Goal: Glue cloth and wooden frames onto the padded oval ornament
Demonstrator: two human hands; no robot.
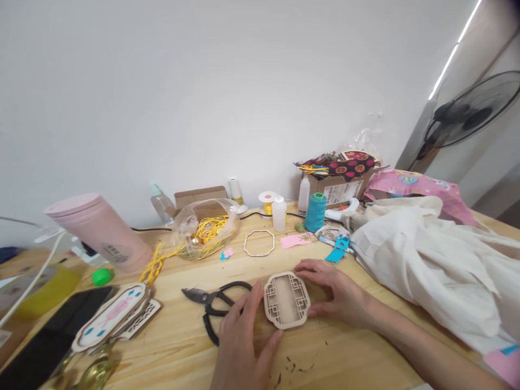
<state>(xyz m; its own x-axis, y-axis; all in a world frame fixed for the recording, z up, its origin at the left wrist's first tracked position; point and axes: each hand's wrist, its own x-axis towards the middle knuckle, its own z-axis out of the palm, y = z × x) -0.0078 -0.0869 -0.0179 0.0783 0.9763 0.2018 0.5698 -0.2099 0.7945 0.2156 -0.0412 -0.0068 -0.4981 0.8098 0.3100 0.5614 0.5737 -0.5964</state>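
Observation:
A pale wooden lattice panel (287, 300) with a scalloped outline and cut-out corner patterns is between my two hands, just above or on the table. My left hand (246, 338) has its fingers along the panel's left edge and its thumb by the lower edge. On the other side, my right hand (343, 295) pinches the right edge, index finger at the top corner and thumb lower down. Black-handled scissors (211, 303) lie beside my left hand, partly hidden by it. A thin outline frame (259, 243) of matching shape lies farther back.
Left are a pink tumbler (101, 233), a phone (57, 336) and stacked decorated tags (116, 317). Behind stand a bag of yellow cord (207, 230), a glue bottle (279, 214) and teal thread (315, 213). White cloth (430, 260) covers the right side.

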